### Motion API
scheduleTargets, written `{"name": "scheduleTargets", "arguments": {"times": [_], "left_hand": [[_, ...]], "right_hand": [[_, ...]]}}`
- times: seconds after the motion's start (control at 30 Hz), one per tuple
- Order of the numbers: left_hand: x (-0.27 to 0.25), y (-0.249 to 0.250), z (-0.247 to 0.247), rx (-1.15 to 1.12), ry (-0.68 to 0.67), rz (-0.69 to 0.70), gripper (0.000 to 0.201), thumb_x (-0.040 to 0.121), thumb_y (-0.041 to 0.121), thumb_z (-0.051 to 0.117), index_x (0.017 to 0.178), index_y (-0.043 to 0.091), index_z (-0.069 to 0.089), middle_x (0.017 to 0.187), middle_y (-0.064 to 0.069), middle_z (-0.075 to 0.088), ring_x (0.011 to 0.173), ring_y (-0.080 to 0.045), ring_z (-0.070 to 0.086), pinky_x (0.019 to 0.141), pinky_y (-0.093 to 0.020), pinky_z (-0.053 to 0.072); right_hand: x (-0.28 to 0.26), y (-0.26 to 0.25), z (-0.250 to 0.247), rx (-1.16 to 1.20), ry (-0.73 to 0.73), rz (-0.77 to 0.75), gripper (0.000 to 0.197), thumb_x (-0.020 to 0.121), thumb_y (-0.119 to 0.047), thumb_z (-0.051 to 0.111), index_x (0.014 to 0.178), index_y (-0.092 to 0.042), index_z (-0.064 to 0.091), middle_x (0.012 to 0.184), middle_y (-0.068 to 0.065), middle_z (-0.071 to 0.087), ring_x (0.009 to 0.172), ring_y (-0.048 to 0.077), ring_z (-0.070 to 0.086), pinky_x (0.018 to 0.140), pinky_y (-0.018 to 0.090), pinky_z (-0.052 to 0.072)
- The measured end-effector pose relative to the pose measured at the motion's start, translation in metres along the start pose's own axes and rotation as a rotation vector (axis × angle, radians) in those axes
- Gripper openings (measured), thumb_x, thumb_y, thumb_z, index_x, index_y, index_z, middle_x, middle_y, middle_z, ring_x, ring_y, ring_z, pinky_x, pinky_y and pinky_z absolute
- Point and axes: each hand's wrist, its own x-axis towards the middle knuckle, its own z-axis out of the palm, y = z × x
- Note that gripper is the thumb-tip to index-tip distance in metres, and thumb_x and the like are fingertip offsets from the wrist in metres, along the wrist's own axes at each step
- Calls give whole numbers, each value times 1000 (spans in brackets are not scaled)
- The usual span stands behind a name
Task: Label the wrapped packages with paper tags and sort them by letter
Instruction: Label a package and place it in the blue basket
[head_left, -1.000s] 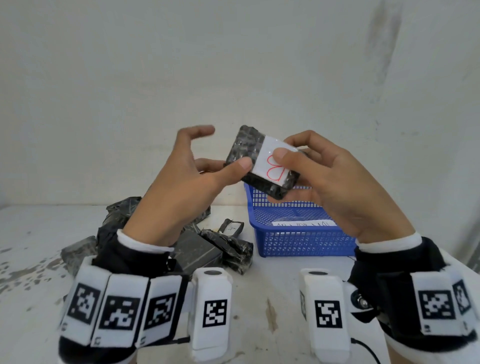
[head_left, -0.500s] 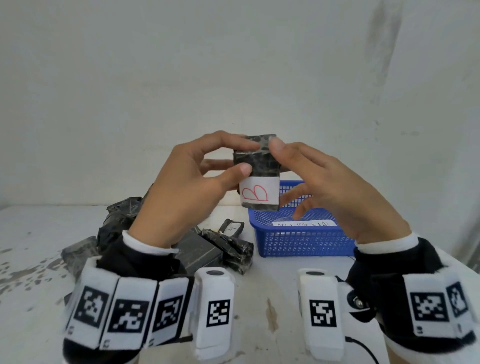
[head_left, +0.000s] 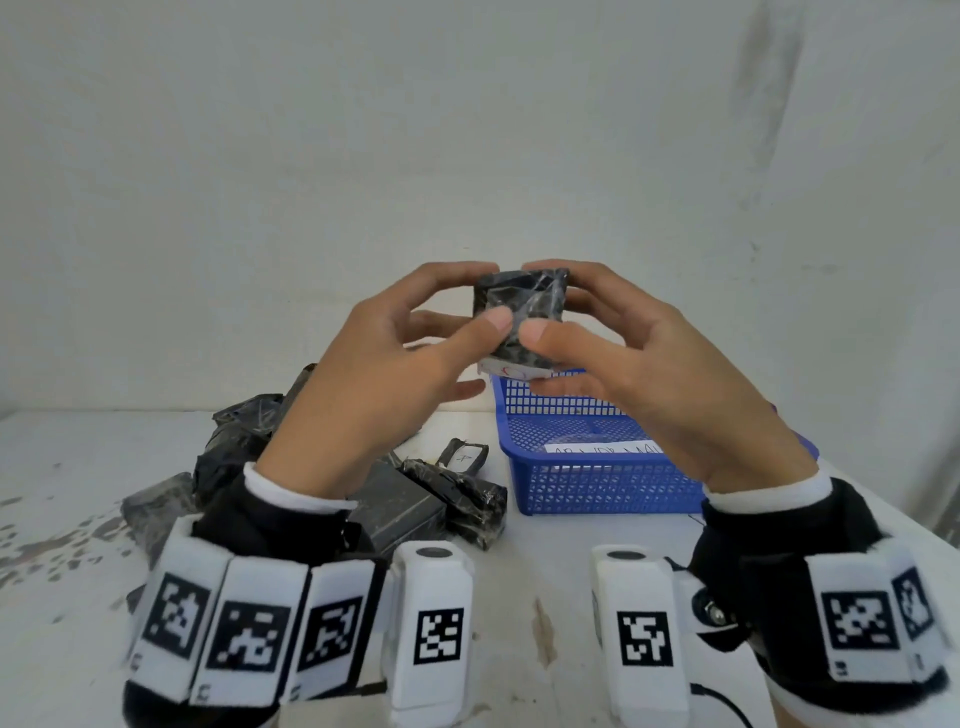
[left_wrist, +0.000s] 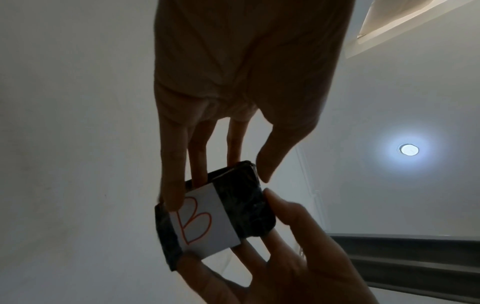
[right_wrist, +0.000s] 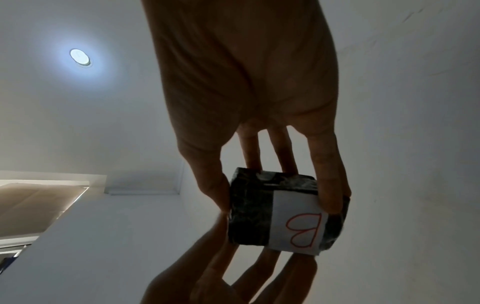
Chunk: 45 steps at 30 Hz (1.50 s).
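Both hands are being held raised in front of the wall, above the table (head_left: 519, 582), meeting around one package (head_left: 519, 317). The left hand (head_left: 379, 374) is gripping it from the left: thumb pressing on the near face, forefinger curling over the top edge, other fingers reaching beneath. The right hand (head_left: 639, 379) is mirroring this from the right, thumb on the near face just beside the left thumb, fingers arching over the top and under the base. Each hand is therefore curled round the package and holding it.

The package, wrapped in black film, is sitting clear of the table, over the near left corner of the basket (head_left: 597, 483). Its tag (left_wrist: 205, 222), a white paper band bearing a red letter B, is facing downward; the head view is showing only a strip of it at the lower edge. In the left wrist view a left fingertip is lying on the tag's edge; in the right wrist view a right fingertip is doing the same.

The blue mesh basket is standing on the table to the right, with a white slip (head_left: 602, 448) lying on its floor; the writing is too small to read. Left of it, a pile (head_left: 426, 499) of black-wrapped packages is lying on the table, partly hidden by the left wrist.
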Motion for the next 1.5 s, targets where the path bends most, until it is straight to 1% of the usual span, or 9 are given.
{"name": "scheduleTargets", "arguments": {"times": [0.4,0.6,0.7,0.83,0.9,1.0,1.1,1.23,1.5], "left_hand": [[-1,2,1,-56,93,3,15,87,20,67,101,16,72,86,-15,75,86,-19,73,77,-31,61],[-2,3,1,-54,101,17,28,81,36,67,93,12,71,81,-5,76,79,-12,73,73,-29,61],[-2,3,1,-62,112,11,13,84,25,70,88,12,72,81,-5,76,77,-10,73,66,-21,58],[-1,1,-1,-37,97,-13,10,82,16,72,92,14,71,86,-7,76,84,-14,71,73,-28,60],[0,1,-2,-35,112,-17,24,82,18,73,105,15,67,85,-4,76,84,-14,72,72,-29,60],[1,0,-2,17,127,-4,37,82,19,73,118,18,63,84,1,76,66,-7,66,63,-19,52],[2,0,0,38,139,-14,37,82,23,73,118,18,66,86,-1,76,67,-15,67,77,-33,55],[1,1,2,41,139,-12,27,84,17,71,111,16,70,89,-8,73,81,-29,72,90,-46,55],[2,0,0,29,134,-1,25,86,22,70,110,15,67,84,-4,71,72,-23,71,82,-43,58]], "right_hand": [[0,-1,1,-10,-31,0,39,83,-46,69,120,-33,67,107,7,75,98,19,74,89,39,60],[-1,-2,-1,-30,-48,-36,43,74,-53,64,113,-35,69,107,-1,75,98,15,73,89,37,60],[-3,-2,0,-16,-60,-15,42,75,-56,63,111,-36,69,114,-8,72,90,23,74,82,38,62],[-2,-1,-1,40,-43,-16,23,91,-30,69,114,-31,68,127,-11,65,80,23,72,71,39,61],[-2,0,-2,50,-48,-24,33,90,-28,73,121,-33,64,132,-14,62,85,26,74,72,37,60],[-1,0,-3,87,-37,-35,48,84,-37,75,129,-39,58,137,-15,59,96,16,73,73,29,58],[0,2,-2,89,-39,-35,57,82,-32,74,133,-45,54,138,-15,59,114,13,67,77,29,58],[-1,2,-2,47,-49,-35,58,88,-26,74,137,-44,51,136,-17,60,105,18,71,89,38,58],[-3,-2,0,90,-52,-42,40,93,-18,68,128,-35,57,129,-11,65,84,16,74,70,32,59]]}}
